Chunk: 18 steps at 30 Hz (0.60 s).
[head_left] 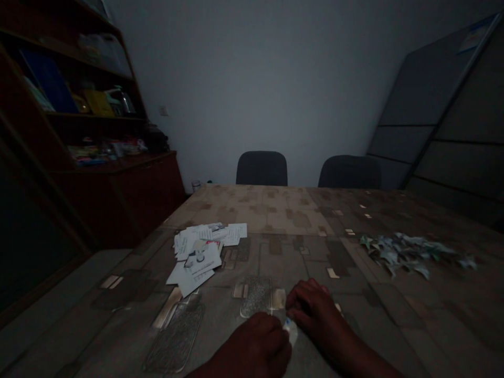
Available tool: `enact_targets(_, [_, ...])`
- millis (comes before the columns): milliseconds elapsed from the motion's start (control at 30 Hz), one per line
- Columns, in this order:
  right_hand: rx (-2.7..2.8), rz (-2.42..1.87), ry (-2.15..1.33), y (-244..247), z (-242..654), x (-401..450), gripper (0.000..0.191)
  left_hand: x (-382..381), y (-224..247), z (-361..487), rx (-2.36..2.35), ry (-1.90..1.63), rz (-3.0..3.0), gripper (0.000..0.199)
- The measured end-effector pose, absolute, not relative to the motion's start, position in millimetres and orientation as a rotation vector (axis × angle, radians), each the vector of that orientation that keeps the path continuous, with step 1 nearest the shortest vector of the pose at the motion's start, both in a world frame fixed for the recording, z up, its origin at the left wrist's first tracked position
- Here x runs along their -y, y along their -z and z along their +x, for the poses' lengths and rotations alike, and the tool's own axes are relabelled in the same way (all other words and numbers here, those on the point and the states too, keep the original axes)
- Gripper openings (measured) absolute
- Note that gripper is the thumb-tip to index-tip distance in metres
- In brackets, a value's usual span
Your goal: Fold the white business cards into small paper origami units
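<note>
A small piece of white paper (291,332) with a blue mark lies between my two hands near the front edge of the view. My left hand (258,346) is closed, with its fingers against the paper's left side. From the right, my right hand (315,310) pinches the paper's upper end with curled fingers. The paper's lower part and its exact shape are partly hidden and dim. A pile of white printed paper pieces (199,254) lies to the left. On the right lies a heap of folded, pointed paper shapes (413,252), white with green and blue parts.
The table (271,210) has a patterned brown cloth. Two dark chairs (262,168) stand behind its far edge. At the left is a wooden cabinet (149,184) with filled shelves. A grey panelled unit (413,100) stands at the right, and a glass (196,185) shows near the table's far left corner.
</note>
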State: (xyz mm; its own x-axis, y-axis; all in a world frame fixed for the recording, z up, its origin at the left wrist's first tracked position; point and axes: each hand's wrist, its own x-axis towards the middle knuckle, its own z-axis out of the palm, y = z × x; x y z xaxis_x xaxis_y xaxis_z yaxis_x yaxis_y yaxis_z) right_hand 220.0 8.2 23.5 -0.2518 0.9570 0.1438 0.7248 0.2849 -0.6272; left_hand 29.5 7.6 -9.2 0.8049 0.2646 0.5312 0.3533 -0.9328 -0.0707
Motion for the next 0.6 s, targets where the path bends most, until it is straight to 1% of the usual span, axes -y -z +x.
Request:
enact_targets(167, [2.073, -1.539, -0.554, -22, 218, -5, 0.012, -6, 2, 30, 0.436, 0.776, -2.794, 0.017])
enact_targets(267, [2.073, -1.563, -0.531, -20, 217, -4, 0.013, -6, 2, 31, 0.45, 0.747, -2.797, 0.015])
enact_targets(433, [2.075, -1.583, -0.511, -17, 215, -9, 0.014, -8, 3, 27, 0.492, 0.696, -2.876, 0.018])
enact_targets(600, [2.074, -1.574, -0.489, -20, 217, -12, 0.015, -10, -3, 22, 0.511, 0.708, -2.997, 0.015])
